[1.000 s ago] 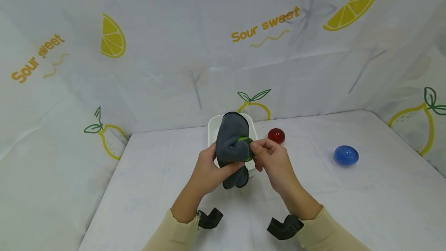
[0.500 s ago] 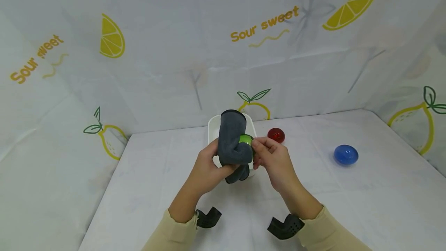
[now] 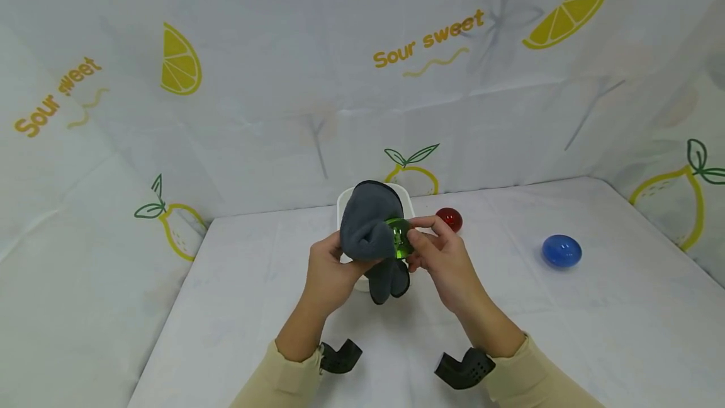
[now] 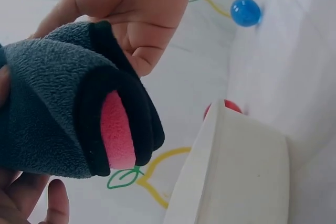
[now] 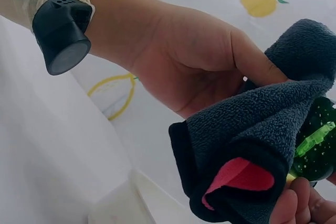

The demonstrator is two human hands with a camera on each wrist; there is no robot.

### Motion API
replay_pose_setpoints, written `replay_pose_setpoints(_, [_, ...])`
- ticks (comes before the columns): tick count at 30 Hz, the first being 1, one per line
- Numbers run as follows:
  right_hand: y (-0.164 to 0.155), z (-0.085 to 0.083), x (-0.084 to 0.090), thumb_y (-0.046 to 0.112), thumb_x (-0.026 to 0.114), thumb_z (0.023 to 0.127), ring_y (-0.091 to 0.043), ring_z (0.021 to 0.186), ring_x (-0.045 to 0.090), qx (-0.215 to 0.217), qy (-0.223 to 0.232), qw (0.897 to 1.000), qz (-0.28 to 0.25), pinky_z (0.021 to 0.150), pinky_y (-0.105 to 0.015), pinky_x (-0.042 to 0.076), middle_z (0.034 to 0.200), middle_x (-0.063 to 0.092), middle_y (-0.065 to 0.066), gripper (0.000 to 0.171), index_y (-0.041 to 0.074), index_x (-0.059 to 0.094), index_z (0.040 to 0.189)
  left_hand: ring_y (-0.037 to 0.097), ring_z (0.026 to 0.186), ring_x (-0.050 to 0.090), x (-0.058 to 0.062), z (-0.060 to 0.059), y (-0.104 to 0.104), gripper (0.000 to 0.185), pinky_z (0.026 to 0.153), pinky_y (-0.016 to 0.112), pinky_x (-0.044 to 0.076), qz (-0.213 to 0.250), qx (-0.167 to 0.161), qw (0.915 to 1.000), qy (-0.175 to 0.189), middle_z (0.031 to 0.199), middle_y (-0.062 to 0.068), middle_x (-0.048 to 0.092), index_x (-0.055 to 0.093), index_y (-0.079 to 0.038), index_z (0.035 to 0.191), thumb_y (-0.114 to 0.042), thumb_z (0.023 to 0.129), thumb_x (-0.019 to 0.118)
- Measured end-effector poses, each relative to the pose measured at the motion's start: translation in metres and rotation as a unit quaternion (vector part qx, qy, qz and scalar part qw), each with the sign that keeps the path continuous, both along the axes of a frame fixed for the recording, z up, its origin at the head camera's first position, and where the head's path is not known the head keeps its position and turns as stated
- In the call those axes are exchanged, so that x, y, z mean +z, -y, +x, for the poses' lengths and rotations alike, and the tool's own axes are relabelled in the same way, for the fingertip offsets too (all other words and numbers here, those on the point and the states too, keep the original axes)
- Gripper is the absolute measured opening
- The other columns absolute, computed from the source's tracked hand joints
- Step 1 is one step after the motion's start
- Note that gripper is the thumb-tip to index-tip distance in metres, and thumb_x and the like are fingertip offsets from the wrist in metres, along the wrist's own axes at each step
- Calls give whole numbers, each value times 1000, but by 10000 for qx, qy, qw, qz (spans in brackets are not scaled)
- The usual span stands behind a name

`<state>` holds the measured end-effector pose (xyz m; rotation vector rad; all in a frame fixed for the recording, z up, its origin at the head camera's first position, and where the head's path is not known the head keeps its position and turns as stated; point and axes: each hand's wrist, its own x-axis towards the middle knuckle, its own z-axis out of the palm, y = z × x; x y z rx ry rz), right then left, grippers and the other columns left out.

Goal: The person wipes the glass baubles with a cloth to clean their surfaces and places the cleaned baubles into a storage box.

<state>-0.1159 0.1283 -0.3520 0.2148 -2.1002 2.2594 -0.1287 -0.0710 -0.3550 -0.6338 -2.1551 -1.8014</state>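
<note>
A dark grey fleecy cloth (image 3: 370, 222) with black edging is folded over in my left hand (image 3: 331, 272), which grips its lower left side. Its pink inner face shows in the left wrist view through a fold (image 4: 116, 129). Against the cloth's right side sits a see-through green ball (image 3: 401, 239), partly wrapped by it. My right hand (image 3: 444, 260) pinches the ball between thumb and fingers. In the right wrist view the ball (image 5: 317, 142) looks dark and speckled, half hidden by cloth. Two loose ends of the cloth hang below the hands.
A white plastic box (image 3: 406, 197) stands behind the cloth, mostly covered by it in the head view. To its right lies a clear red ball (image 3: 451, 219). Farther right on the white-covered table (image 3: 510, 307) lies a blue ball (image 3: 562, 250). A lemon-printed sheet (image 3: 255, 80) hangs behind.
The cloth has turned in my left hand, its upright part now leaning left and spreading wider. More of the green ball shows beside my right fingers. The red and blue balls stay put.
</note>
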Motion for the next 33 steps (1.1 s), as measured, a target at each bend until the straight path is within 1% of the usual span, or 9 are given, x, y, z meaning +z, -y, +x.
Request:
replay_pose_setpoints(4, [0, 0, 0, 12, 62, 97, -18, 76, 61, 8, -216, 9997, -96, 71, -26, 56, 97, 67, -2, 28, 8, 54, 123, 17, 99, 69, -3, -2, 0, 29, 85, 35, 57, 191, 151, 9993, -298, 101, 14, 73, 71, 0, 105, 1, 78, 80])
replay_pose_setpoints(8, [0, 0, 0, 4, 68, 90, -17, 89, 61, -3, -451, 9990, -48, 75, -24, 56, 104, 65, -2, 39, 7, 53, 126, 15, 94, 69, -2, -3, -1, 24, 84, 35, 57, 455, 379, 9974, -406, 94, 16, 73, 71, 2, 100, 2, 78, 79])
replay_pose_setpoints(12, [1, 2, -1, 1, 77, 82, -16, 95, 61, -57, -693, 9975, 106, 80, -23, 57, 113, 63, -3, 54, 5, 52, 130, 14, 91, 69, -1, -3, -1, 19, 84, 35, 56, 624, 565, 9958, -347, 91, 17, 72, 71, 2, 97, 0, 79, 79])
replay_pose_setpoints(14, [1, 2, -1, 1, 80, 79, -16, 96, 64, -122, -783, 9966, 208, 81, -24, 57, 117, 62, -4, 60, 5, 52, 132, 14, 91, 69, -1, -3, -2, 20, 83, 35, 57, 633, 631, 9956, -267, 93, 15, 72, 71, 1, 98, -1, 80, 79])
replay_pose_setpoints(17, [0, 3, 0, -1, 81, 78, -16, 100, 66, -149, -858, 9960, 205, 84, -27, 57, 126, 60, -8, 66, 5, 51, 137, 14, 91, 69, -2, -2, -3, 22, 83, 34, 57, 546, 691, 9960, -167, 94, 13, 73, 71, -1, 100, -5, 80, 80])
replay_pose_setpoints(21, [0, 2, 1, -7, 76, 79, -14, 109, 65, -25, -735, 9973, -43, 87, -27, 56, 136, 55, -11, 71, 5, 47, 143, 17, 96, 69, -3, 0, -5, 26, 85, 35, 57, 309, 702, 9970, -117, 98, 10, 73, 71, -4, 103, -8, 79, 82])
replay_pose_setpoints(24, [1, 1, 1, -10, 72, 80, -13, 107, 67, 83, -437, 9988, -215, 86, -28, 57, 136, 52, -12, 72, 9, 45, 145, 18, 103, 68, -2, 3, -6, 29, 89, 39, 55, 84, 677, 9976, -103, 103, 7, 74, 71, -6, 106, -8, 80, 81])
replay_pose_setpoints(28, [3, 0, 0, -9, 68, 83, -13, 99, 69, 54, -119, 9993, -337, 86, -27, 57, 128, 52, -11, 68, 10, 46, 144, 15, 109, 66, -2, 4, -6, 32, 93, 43, 53, -109, 521, 9986, 39, 109, 2, 73, 71, -11, 111, -10, 80, 81])
replay_pose_setpoints(33, [5, 0, 1, 5, 65, 93, -11, 95, 69, -134, 11, 9995, -278, 87, -26, 56, 116, 62, -5, 51, 5, 48, 141, 12, 113, 63, -1, 6, -8, 40, 95, 45, 51, -223, 327, 9988, 295, 115, -3, 71, 68, -17, 117, -16, 80, 83])
